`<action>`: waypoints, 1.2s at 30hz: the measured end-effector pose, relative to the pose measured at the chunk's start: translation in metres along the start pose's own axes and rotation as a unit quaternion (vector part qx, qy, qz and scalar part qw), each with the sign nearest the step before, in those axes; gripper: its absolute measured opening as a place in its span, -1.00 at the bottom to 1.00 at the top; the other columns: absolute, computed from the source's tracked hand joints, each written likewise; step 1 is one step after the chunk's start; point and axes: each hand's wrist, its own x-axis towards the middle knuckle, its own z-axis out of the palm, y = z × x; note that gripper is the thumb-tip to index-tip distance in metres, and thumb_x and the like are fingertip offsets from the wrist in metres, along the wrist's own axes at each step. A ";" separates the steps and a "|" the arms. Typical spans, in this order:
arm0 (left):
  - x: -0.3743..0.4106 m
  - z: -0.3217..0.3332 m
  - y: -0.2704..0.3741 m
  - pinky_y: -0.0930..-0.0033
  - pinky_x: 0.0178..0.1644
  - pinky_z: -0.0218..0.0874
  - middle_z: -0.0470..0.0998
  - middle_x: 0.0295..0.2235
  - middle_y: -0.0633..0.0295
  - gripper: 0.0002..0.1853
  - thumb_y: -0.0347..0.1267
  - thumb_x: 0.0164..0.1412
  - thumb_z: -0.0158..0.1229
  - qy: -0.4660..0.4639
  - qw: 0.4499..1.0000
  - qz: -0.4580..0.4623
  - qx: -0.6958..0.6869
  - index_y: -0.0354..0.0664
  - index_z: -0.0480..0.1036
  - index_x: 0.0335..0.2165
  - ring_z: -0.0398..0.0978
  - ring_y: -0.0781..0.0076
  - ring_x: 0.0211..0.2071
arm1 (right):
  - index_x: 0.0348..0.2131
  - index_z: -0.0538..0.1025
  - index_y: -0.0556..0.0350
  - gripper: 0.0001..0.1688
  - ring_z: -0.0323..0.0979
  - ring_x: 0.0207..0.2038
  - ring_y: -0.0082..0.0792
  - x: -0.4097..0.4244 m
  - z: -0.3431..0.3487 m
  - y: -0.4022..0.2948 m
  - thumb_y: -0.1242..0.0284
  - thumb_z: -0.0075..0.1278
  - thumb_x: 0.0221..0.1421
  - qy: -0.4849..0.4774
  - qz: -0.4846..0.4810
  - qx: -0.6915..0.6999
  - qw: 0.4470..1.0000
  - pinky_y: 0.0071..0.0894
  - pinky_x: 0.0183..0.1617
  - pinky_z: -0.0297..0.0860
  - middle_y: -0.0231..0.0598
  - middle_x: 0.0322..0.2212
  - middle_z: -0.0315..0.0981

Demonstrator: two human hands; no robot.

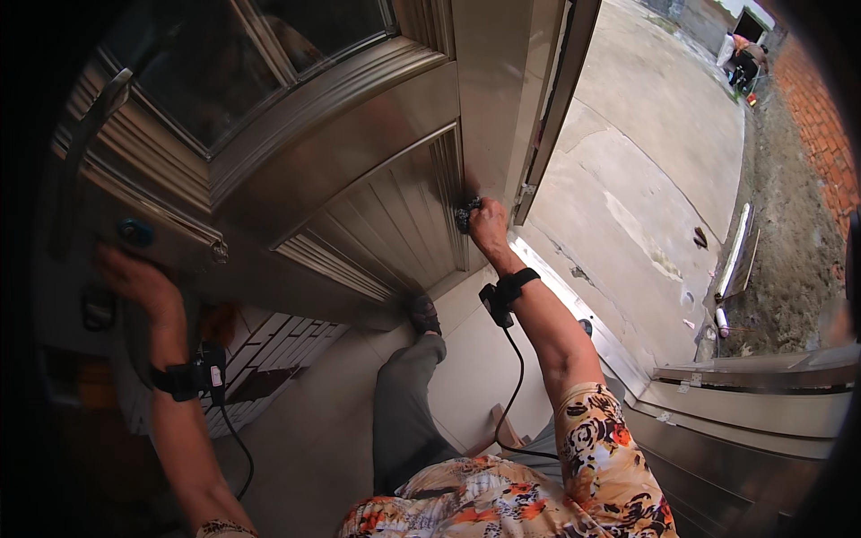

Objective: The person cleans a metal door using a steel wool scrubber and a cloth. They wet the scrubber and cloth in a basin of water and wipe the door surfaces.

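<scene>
A metal panelled door (377, 134) with glass panes stands at an angle in front of me. My right hand (490, 225) grips a dark scouring pad, likely steel wool (464, 216), and presses it to the grooved lower panel near its hinge-side border. On the left, my left hand (138, 279) is at the door's free edge, just below a round lock cylinder (136, 231). Its fingers are dim and blurred, so whether they grip the edge is unclear. Above it is a long curved door handle (101, 114).
Beside the doorway, a metal threshold (572, 309) borders a concrete yard (646, 168). People (741, 60) bend over at the far end. White tile flooring (471, 350) lies around my feet, with a brick-patterned surface (282, 356) behind the door. Cables (516, 376) hang from my wrist straps.
</scene>
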 end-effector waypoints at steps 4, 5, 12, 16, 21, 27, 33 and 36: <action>0.000 0.000 -0.006 0.26 -0.02 0.04 0.16 -0.04 -0.14 -0.43 -0.09 0.20 -0.32 0.000 1.000 0.005 0.012 -0.38 0.08 -0.02 0.21 0.12 -0.07 | -0.68 0.37 0.37 -0.81 0.33 -0.48 0.14 -0.002 0.011 0.029 0.51 -0.17 -0.25 -0.011 0.010 -0.023 1.000 -0.08 -0.37 0.26 0.20 -0.64 0.32; 0.001 -0.005 -0.011 0.26 -0.01 0.04 0.15 -0.03 -0.14 -0.42 -0.09 0.20 -0.32 -0.002 1.000 0.008 0.020 -0.38 0.08 -0.02 0.21 0.12 -0.07 | -0.69 0.37 0.36 -0.81 0.33 -0.48 0.14 -0.003 0.009 0.024 0.51 -0.17 -0.25 -0.028 0.001 -0.017 0.999 -0.08 -0.37 0.26 0.20 -0.64 0.32; -0.001 -0.005 -0.001 0.30 -0.02 0.05 0.19 -0.06 -0.12 -0.43 -0.10 0.19 -0.29 0.006 1.000 0.012 0.015 -0.40 0.10 -0.04 0.23 0.15 -0.09 | -0.60 0.37 0.35 -0.83 0.32 -0.46 0.15 0.007 -0.020 -0.026 0.53 -0.17 -0.23 -0.027 -0.038 0.043 0.998 -0.08 -0.37 0.25 0.22 -0.63 0.30; -0.002 0.000 0.000 0.29 -0.04 0.06 0.20 -0.06 -0.12 -0.46 -0.12 0.20 -0.28 0.023 1.000 0.001 -0.011 -0.39 0.13 -0.06 0.24 0.11 -0.11 | -0.62 0.39 0.37 -0.82 0.34 -0.47 0.13 0.004 -0.009 0.002 0.53 -0.17 -0.24 -0.019 0.009 0.007 1.000 -0.11 -0.36 0.27 0.20 -0.64 0.32; -0.001 -0.002 -0.012 0.25 -0.06 0.07 0.25 -0.12 -0.12 -0.53 -0.17 0.21 -0.32 0.014 0.996 0.058 0.071 -0.37 0.20 -0.11 0.25 0.04 -0.14 | -0.63 0.41 0.38 -0.81 0.35 -0.46 0.14 0.008 0.000 0.014 0.54 -0.17 -0.28 -0.031 0.053 -0.023 0.998 -0.11 -0.34 0.28 0.20 -0.61 0.33; 0.002 -0.002 -0.031 0.25 0.00 0.04 0.30 -0.15 -0.13 -0.51 -0.18 0.21 -0.32 -0.024 0.986 0.095 0.135 -0.42 0.24 -0.14 0.25 0.05 -0.09 | -0.51 0.41 0.36 -0.79 0.32 -0.75 -0.44 0.029 -0.023 0.007 0.49 -0.18 -0.08 -0.090 0.055 0.124 0.987 -0.48 -0.76 0.23 -0.22 -0.71 0.35; 0.001 0.000 -0.015 0.23 -0.06 0.06 0.21 -0.10 -0.22 -0.40 -0.09 0.16 -0.21 -0.012 1.000 0.017 -0.014 -0.47 0.09 -0.06 0.23 0.08 -0.10 | -0.34 0.33 0.14 -0.78 0.37 -0.58 -0.49 0.055 -0.096 -0.012 0.37 -0.19 0.04 0.003 0.253 0.381 0.889 -0.52 -0.61 0.32 -0.30 -0.52 0.39; -0.001 0.002 -0.005 0.25 -0.07 0.07 0.19 -0.08 -0.22 -0.36 -0.07 0.15 -0.19 -0.017 0.999 0.007 -0.040 -0.46 0.06 -0.03 0.23 0.11 -0.09 | -0.30 0.28 0.13 -0.70 0.38 -0.52 -0.46 0.063 -0.085 -0.014 0.30 -0.16 0.03 0.074 0.224 0.345 0.908 -0.46 -0.55 0.36 -0.27 -0.47 0.36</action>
